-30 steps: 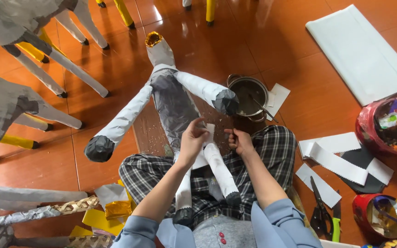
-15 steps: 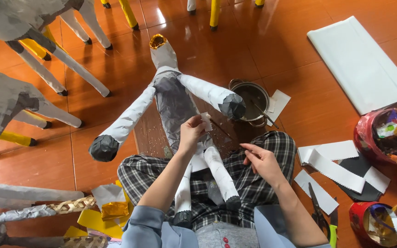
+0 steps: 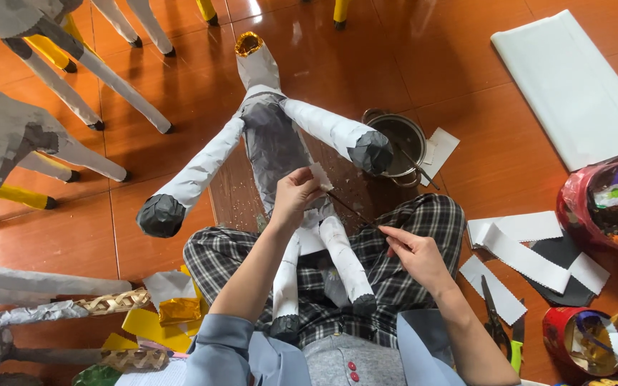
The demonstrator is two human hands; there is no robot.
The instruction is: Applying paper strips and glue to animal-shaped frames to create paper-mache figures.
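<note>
Head view: left hand (image 3: pixel 293 196) presses paper scrap (image 3: pixel 320 176) onto figure (image 3: pixel 273 143); right hand (image 3: pixel 413 254) apart.

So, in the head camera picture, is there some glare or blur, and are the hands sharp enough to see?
In the head view, daylight glares off the glossy orange floor near the top edge; the left hand on the paper figure and the right hand with its thin stick are sharp; wide-angle distortion bends the grey figures at the left edge; shadows are soft.
</note>
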